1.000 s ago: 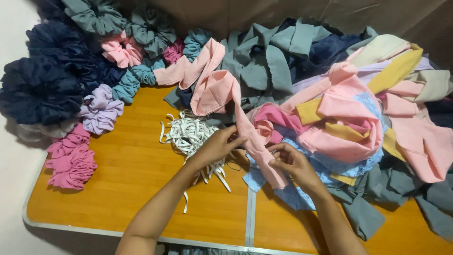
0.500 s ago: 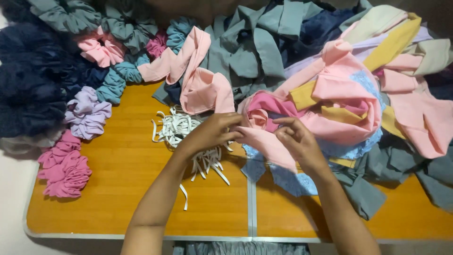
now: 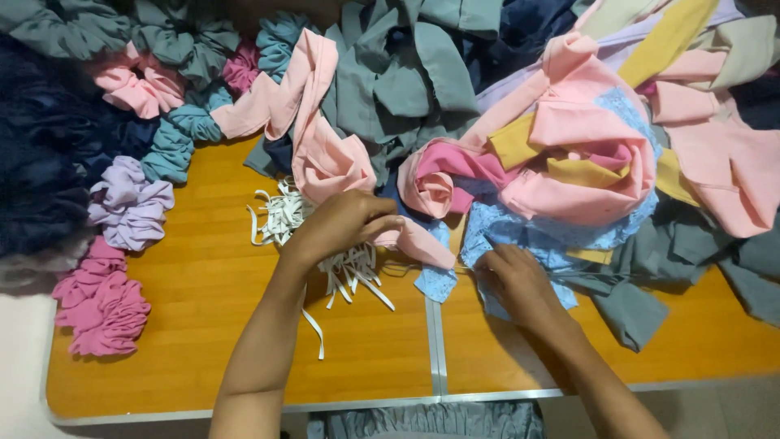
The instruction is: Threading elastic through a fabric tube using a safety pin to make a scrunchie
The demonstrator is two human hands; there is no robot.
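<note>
On orange table (image 3: 203,325), left hand (image 3: 341,226) gripping pink strip (image 3: 422,244), right hand (image 3: 520,280) flat on blue fabric (image 3: 520,232).

Two bare forearms in view, no sleeves visible up to the frame edge. Left hand (image 3: 341,226) and right hand (image 3: 520,280): no gloves, rings, watch or wristbands visible. Below and between the arms, at the bottom edge, a strip of gathered grey-blue garment (image 3: 426,421), pleated or ruffled; can't tell what kind of garment it is.
</note>
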